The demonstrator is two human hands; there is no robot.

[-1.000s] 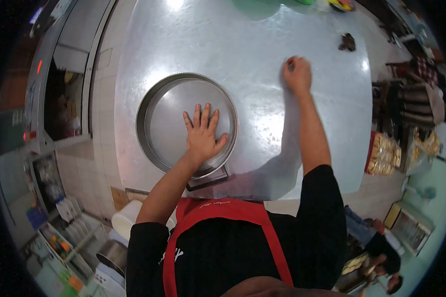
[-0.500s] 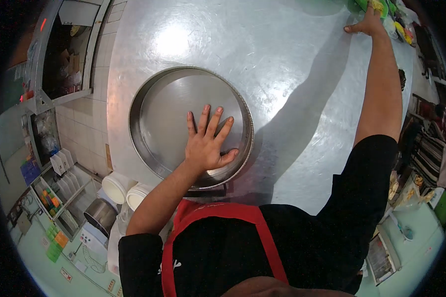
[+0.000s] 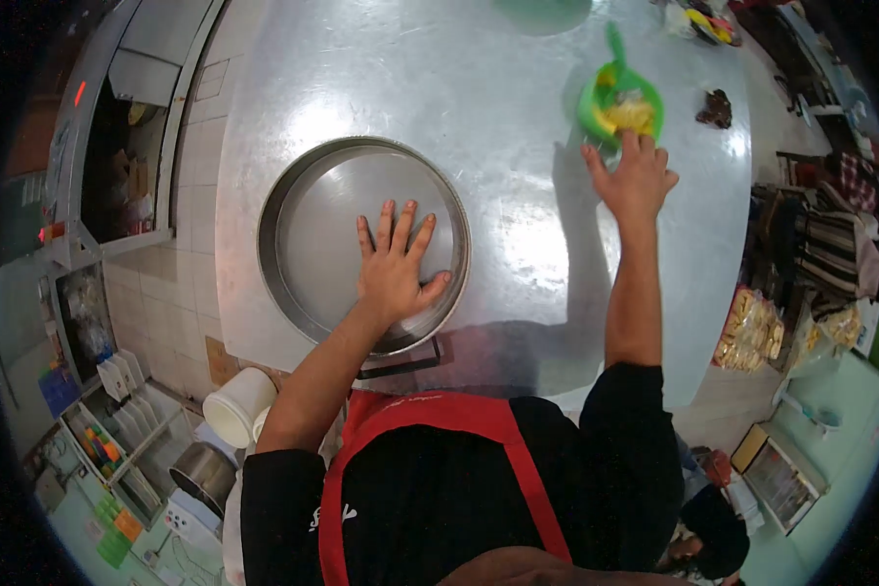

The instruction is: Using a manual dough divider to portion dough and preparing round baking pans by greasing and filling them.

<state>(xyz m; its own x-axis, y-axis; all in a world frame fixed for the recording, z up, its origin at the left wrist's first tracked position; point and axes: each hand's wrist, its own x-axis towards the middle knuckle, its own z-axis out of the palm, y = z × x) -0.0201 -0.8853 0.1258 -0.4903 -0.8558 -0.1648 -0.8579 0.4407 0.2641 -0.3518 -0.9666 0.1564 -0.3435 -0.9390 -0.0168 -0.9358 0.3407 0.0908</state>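
Observation:
My left hand [image 3: 397, 273] lies with its fingers spread inside a large round metal pan [image 3: 313, 230] on the steel table [image 3: 503, 215]. Toward the back right, my right hand [image 3: 633, 186] has its thumb out to the side and its fingertips at the near rim of a green plastic bowl [image 3: 589, 109], blurred, with a green handle sticking up and yellow stuff inside. Its thumb and fingers are apart. A dark brown crumpled item [image 3: 713, 107] lies right of the bowl.
Yellow items and plastic bags [image 3: 703, 24] sit at the back right corner. A white bucket [image 3: 234, 410] stands below the table's front-left edge. Bagged bread-like goods [image 3: 747, 327] are beyond the right edge. Another person [image 3: 711, 532] is at lower right. A metal-framed cabinet [image 3: 127, 166] is at left.
My right hand reached to the far corner and has come back toward me, with the green bowl coming along at its fingertips. My left hand remains spread in the pan.

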